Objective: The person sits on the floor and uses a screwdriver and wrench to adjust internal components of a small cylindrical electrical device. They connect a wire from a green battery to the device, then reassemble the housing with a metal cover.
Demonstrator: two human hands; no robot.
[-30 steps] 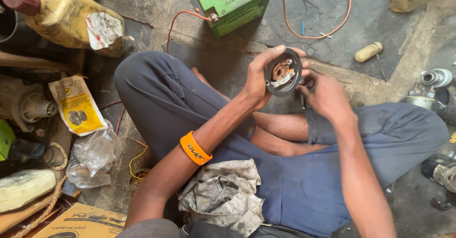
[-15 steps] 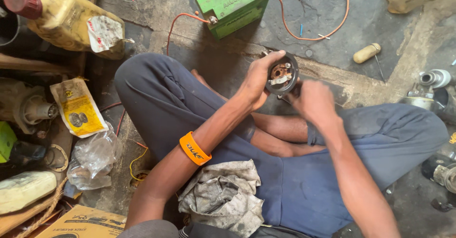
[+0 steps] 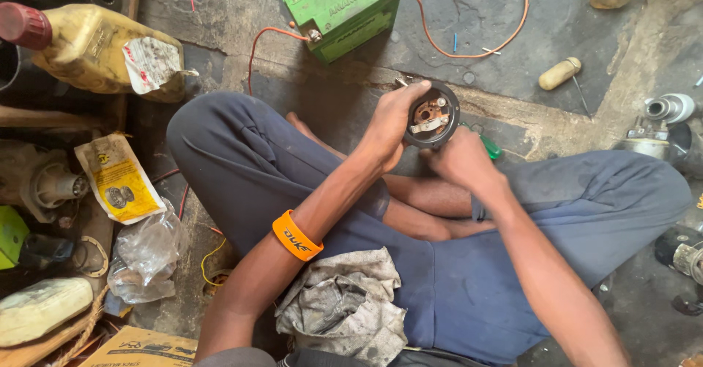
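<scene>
Fingers (image 3: 410, 96) of my left hand (image 3: 392, 129) curl round the rim of the round motor housing (image 3: 432, 114), clenched on its near-left edge with the thumb side wrapped over the top. I hold it up in front of me, above my crossed legs, with its open face turned toward my eyes, so the copper-coloured parts and the pale metal strip inside show plainly. Its axis points up at me rather than along the floor; the round mouth lies just to the right of my left fingertips.

Right below and to the right of it sits my right hand (image 3: 461, 162), touching the housing's lower edge. It closes on a green-handled tool (image 3: 489, 147) whose end pokes out past my knuckles to the right; the working tip is hidden behind the hand and the housing, so I cannot tell where it meets the part. Both hands are at the housing, the left carrying it, the right closest to its underside.

Farther out, beyond my left fingers, a green battery (image 3: 344, 8) stands on the concrete floor (image 3: 512, 67) with an orange wire (image 3: 469, 49) looping off it. Out to the right of my right hand lies a small cream-coloured handle (image 3: 560, 73). Back toward my body, an orange wristband (image 3: 296, 235) rings my left forearm, and a grey rag (image 3: 344, 305) lies in my lap.
</scene>
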